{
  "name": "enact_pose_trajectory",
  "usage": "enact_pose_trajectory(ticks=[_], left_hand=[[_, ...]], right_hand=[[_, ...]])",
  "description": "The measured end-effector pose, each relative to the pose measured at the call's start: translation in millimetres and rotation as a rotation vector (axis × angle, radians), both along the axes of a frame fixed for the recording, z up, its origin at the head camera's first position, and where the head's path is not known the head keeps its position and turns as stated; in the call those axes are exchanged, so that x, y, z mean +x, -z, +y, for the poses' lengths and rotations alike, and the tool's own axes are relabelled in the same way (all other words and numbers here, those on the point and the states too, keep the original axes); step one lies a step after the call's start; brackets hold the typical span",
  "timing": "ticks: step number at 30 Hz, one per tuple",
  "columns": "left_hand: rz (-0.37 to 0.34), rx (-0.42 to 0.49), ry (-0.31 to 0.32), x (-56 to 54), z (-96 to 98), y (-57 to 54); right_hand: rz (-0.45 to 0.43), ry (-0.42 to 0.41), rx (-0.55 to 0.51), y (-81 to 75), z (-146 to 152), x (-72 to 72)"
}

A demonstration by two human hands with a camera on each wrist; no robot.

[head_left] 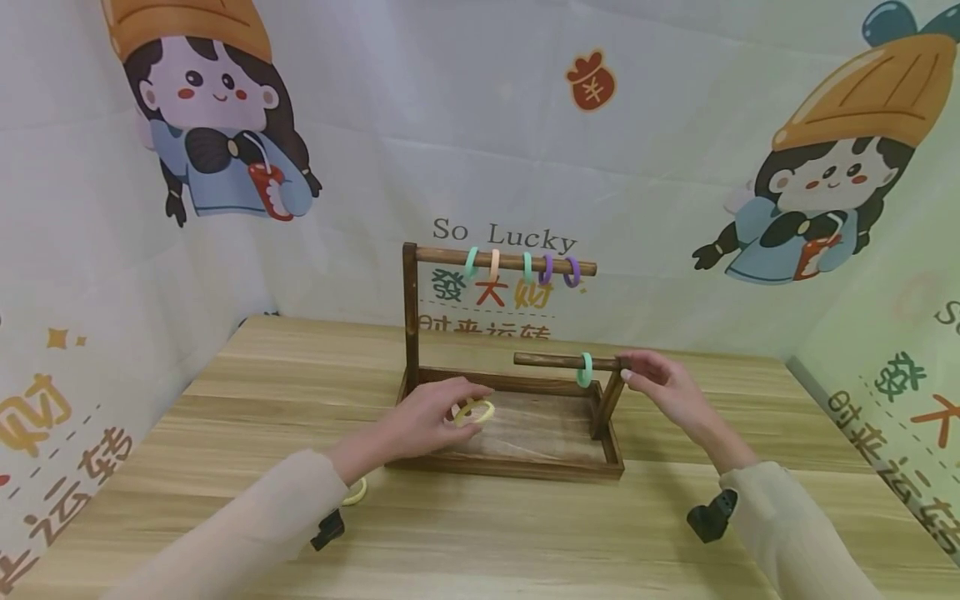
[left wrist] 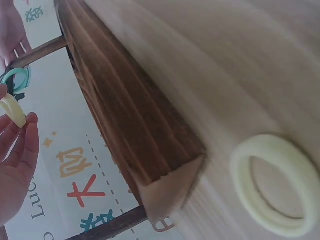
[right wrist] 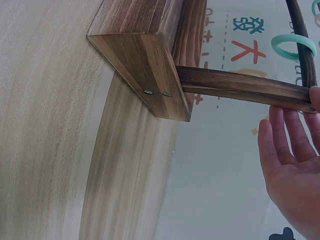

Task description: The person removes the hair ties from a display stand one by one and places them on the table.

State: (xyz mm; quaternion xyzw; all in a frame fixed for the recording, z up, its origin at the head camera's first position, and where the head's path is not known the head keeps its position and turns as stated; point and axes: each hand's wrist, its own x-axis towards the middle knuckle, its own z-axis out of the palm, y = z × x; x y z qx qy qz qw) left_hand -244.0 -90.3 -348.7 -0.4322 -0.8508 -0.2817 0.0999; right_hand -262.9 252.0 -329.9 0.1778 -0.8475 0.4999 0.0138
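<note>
A dark wooden rack with a tray base stands on the table, one tall bar and one short bar reaching inward from opposite ends. My left hand pinches a pale yellow ring between thumb and fingers, over the tray's left part. At the right, my right hand grips the rack's short post at its top, where the low bar joins it. One mint green ring hangs on that low bar, near the post. On the upper bar hang several rings: mint green, peach and purple.
Another pale yellow ring lies flat on the wooden table, left of the rack and partly behind my left forearm in the head view. A printed cloth hangs behind the table and along its sides.
</note>
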Motion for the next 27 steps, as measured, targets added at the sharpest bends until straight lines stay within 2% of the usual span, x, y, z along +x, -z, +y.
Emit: enact_pose_trajectory(ticks=[5, 10, 21, 24, 27], left_hand=[[0.012, -0.01, 0.014, 5.5, -6.7, 4.9], [0.01, -0.009, 0.06, 9.6, -12.2, 10.6], [0.097, -0.066, 0.168, 20.4, -23.7, 22.5], [0.091, -0.075, 0.179, 24.4, -27.4, 25.6], [0.063, -0.096, 0.163, 28.2, -30.8, 28.5]], right_hand=[[0.0, 0.002, 0.001, -0.1, -0.1, 0.3], [-0.002, -0.001, -0.007, -0.5, 0.1, 0.7], [0.001, -0.001, 0.002, -1.1, 0.3, 0.7], [-0.003, -0.003, -0.004, -0.8, 0.1, 0.7], [-0.009, -0.006, -0.008, -0.5, 0.1, 0.6]])
